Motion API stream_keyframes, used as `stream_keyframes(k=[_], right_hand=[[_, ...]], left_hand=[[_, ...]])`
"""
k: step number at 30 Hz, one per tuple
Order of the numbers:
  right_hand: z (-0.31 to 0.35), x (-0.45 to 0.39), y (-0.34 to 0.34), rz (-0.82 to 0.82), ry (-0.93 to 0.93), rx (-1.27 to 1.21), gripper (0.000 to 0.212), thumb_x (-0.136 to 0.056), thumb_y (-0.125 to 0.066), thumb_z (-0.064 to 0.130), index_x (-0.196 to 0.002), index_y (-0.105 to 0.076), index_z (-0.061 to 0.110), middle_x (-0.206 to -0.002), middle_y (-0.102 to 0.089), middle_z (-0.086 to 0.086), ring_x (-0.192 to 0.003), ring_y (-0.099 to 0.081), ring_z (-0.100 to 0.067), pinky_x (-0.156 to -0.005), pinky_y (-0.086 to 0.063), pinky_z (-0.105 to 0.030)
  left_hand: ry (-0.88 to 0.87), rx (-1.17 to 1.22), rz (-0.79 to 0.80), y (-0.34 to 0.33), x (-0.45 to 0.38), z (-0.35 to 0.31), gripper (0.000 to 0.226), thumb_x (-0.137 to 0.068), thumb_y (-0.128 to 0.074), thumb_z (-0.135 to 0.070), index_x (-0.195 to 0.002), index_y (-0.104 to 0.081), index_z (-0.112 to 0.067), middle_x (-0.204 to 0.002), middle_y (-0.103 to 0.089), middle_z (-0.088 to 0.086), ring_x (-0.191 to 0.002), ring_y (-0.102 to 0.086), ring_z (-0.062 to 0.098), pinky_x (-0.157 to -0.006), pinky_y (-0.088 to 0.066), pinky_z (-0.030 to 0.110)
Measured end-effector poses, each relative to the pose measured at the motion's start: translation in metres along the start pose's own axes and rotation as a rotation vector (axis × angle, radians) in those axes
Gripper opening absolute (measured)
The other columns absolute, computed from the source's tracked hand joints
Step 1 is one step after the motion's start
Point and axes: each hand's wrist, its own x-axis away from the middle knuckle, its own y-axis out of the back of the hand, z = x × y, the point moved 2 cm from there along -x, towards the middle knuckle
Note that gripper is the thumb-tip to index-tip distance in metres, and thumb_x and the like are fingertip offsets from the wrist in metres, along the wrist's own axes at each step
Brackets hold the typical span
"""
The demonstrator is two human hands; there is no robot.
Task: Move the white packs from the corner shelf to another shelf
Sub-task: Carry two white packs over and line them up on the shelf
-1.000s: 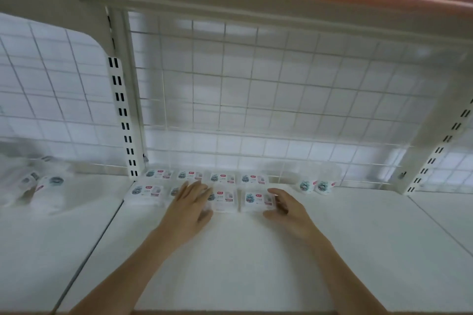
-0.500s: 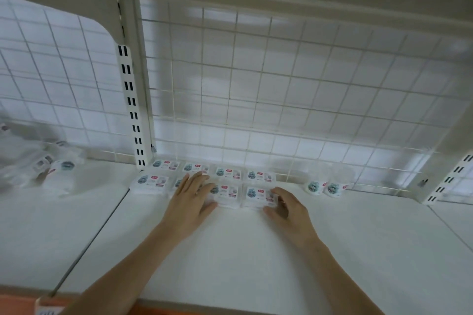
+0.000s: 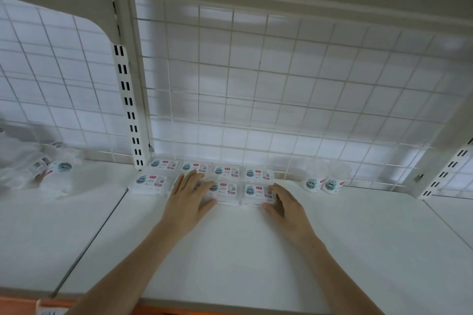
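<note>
Several flat white packs [image 3: 227, 172] with small labels lie in two rows at the back of the white shelf [image 3: 230, 250], against the wire grid. My left hand [image 3: 189, 194] lies flat with straight fingers on a front-row pack, hiding most of it. My right hand [image 3: 286, 203] has its fingers and thumb curled round the right end of the front-row pack [image 3: 256, 193] at the right. More white packs [image 3: 55, 174] lie loose in a heap on the neighbouring shelf at the left.
Two small white cups [image 3: 323, 183] stand at the back right by the grid. A slotted white upright [image 3: 129, 110] divides this shelf from the left one; another upright [image 3: 445, 171] stands at the right. The shelf's front edge has an orange strip [image 3: 23, 302].
The view has tilted, so the shelf and packs sit lower and nearer. Both hands stay at the front-row packs, hardly moved.
</note>
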Motion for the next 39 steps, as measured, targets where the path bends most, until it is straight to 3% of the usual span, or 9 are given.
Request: stream_keyframes(k=[6,9,15,18,22,27,34,37,39], right_hand=[[0.0,0.001,0.0,0.016,-0.031,0.032,0.045,-0.088,-0.061,0.026,-0.13,-0.046,0.017,-0.122,-0.043,0.019,-0.115,-0.044,-0.006,-0.092,-0.028,-0.008],[0.004,0.002,0.001,0.015,-0.036,0.052,0.047,-0.088,-0.061,0.024,-0.131,-0.044,0.014,-0.119,-0.043,0.015,-0.108,-0.044,-0.004,-0.086,-0.026,0.0],[0.018,0.01,0.011,0.01,-0.044,0.072,0.052,-0.087,-0.061,0.028,-0.132,-0.041,0.014,-0.137,-0.042,-0.001,-0.123,-0.041,-0.014,-0.099,-0.034,-0.02],[0.031,0.023,0.029,-0.056,-0.019,0.132,0.044,-0.089,-0.059,0.029,-0.129,-0.048,0.013,-0.132,-0.05,-0.003,-0.123,-0.044,-0.019,-0.098,-0.033,-0.022],[0.053,0.07,0.056,-0.03,0.065,0.239,0.04,-0.09,-0.057,0.031,-0.128,-0.05,0.019,-0.129,-0.053,0.003,-0.118,-0.049,-0.015,-0.097,-0.038,-0.026],[0.068,0.155,0.071,-0.026,0.17,0.283,0.04,-0.089,-0.056,0.035,-0.127,-0.05,0.024,-0.123,-0.055,0.01,-0.112,-0.051,-0.01,-0.091,-0.04,-0.023],[0.091,0.262,0.041,0.101,0.269,0.24,0.037,-0.083,-0.054,0.038,-0.116,-0.058,0.024,-0.107,-0.062,0.003,-0.095,-0.06,-0.02,-0.073,-0.044,-0.028],[0.112,0.292,0.015,0.206,0.29,0.177,0.035,-0.088,-0.056,0.035,-0.122,-0.054,0.024,-0.12,-0.057,0.004,-0.108,-0.055,-0.018,-0.081,-0.043,-0.028],[0.133,0.304,-0.003,0.276,0.332,0.137,0.043,-0.086,-0.048,0.042,-0.125,-0.051,0.025,-0.124,-0.054,0.006,-0.115,-0.051,-0.016,-0.09,-0.042,-0.03]], left_hand=[[0.016,-0.039,0.056,-0.004,0.0,0.001,0.044,-0.082,-0.039,-0.052,-0.102,-0.064,-0.022,-0.108,-0.06,0.007,-0.114,-0.049,0.026,-0.1,-0.038,0.05],[0.009,-0.028,0.082,-0.003,0.0,0.001,0.045,-0.081,-0.039,-0.05,-0.104,-0.064,-0.021,-0.108,-0.059,0.007,-0.111,-0.054,0.029,-0.099,-0.038,0.051],[-0.034,0.001,0.153,0.013,0.001,-0.006,0.052,-0.081,-0.039,-0.051,-0.116,-0.054,-0.017,-0.117,-0.059,0.009,-0.114,-0.055,0.028,-0.098,-0.041,0.047],[-0.055,0.036,0.172,0.035,0.006,-0.015,0.056,-0.082,-0.038,-0.05,-0.118,-0.058,-0.012,-0.118,-0.06,0.008,-0.111,-0.058,0.026,-0.095,-0.044,0.042],[-0.049,0.076,0.082,0.08,0.029,-0.035,0.042,-0.082,-0.047,-0.035,-0.113,-0.062,-0.01,-0.109,-0.063,0.005,-0.1,-0.062,0.024,-0.083,-0.049,0.034],[-0.05,-0.022,0.001,0.126,0.098,-0.065,0.04,-0.078,-0.04,-0.038,-0.1,-0.064,-0.015,-0.091,-0.065,-0.002,-0.078,-0.065,0.018,-0.066,-0.052,0.029],[0.154,-0.057,0.098,0.168,0.25,-0.093,0.034,-0.077,-0.045,-0.035,-0.099,-0.064,-0.016,-0.09,-0.066,0.0,-0.075,-0.065,0.02,-0.06,-0.053,0.026],[0.259,-0.076,0.197,0.191,0.317,-0.093,0.034,-0.078,-0.044,-0.038,-0.1,-0.062,-0.02,-0.093,-0.065,-0.004,-0.078,-0.065,0.016,-0.061,-0.053,0.024],[0.322,-0.088,0.205,0.215,0.352,-0.088,0.033,-0.079,-0.044,-0.039,-0.104,-0.06,-0.024,-0.098,-0.065,-0.006,-0.085,-0.063,0.013,-0.064,-0.052,0.023]])
